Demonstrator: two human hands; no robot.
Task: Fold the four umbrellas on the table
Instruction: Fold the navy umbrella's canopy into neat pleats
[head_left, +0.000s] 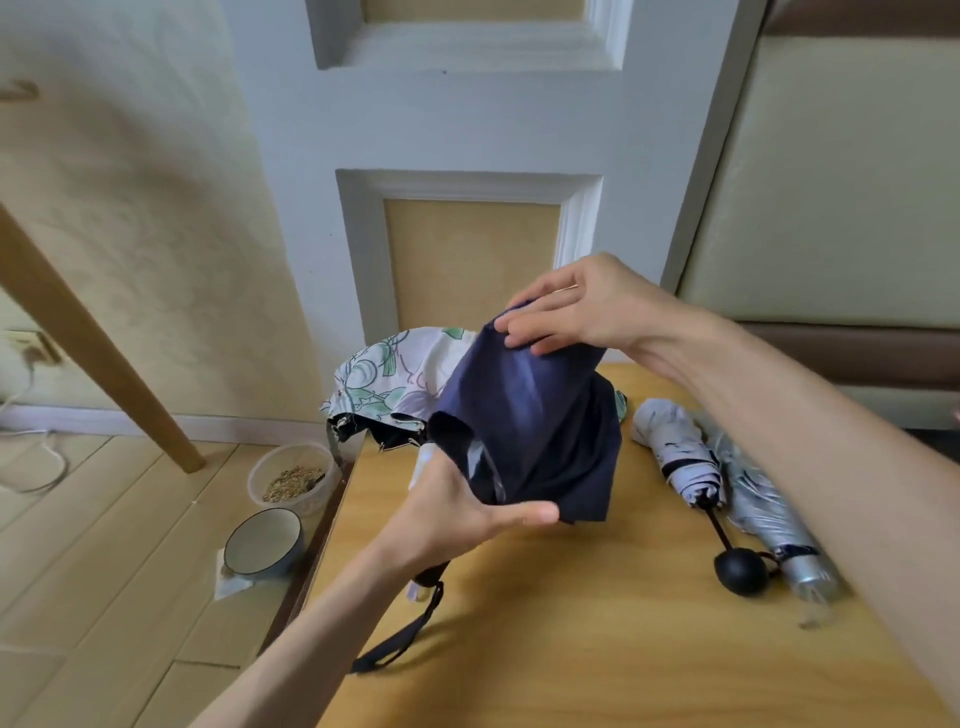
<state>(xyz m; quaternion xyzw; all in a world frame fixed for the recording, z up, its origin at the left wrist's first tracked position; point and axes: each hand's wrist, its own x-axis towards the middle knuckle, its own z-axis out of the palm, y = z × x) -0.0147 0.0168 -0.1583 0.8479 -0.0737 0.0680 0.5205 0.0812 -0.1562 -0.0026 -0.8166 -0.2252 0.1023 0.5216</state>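
I hold a navy blue umbrella (535, 426) upright over the wooden table (597, 649), its canopy collapsed and loose. My left hand (462, 514) grips its lower part, thumb across the cloth, and a black wrist strap (400, 639) hangs below. My right hand (576, 312) pinches the cloth at the top. Behind lies a white floral umbrella (384, 384), half open at the table's far left edge. On the right lie a folded white umbrella with a black ball handle (680, 457) and a folded silver umbrella (769, 509).
On the floor left of the table stand a clear tub of grain (291, 478) and a white bowl (262, 540). A slanted wooden leg (93, 353) crosses the left. A cable (36, 457) lies by the wall. A padded headboard (831, 182) rises at the right.
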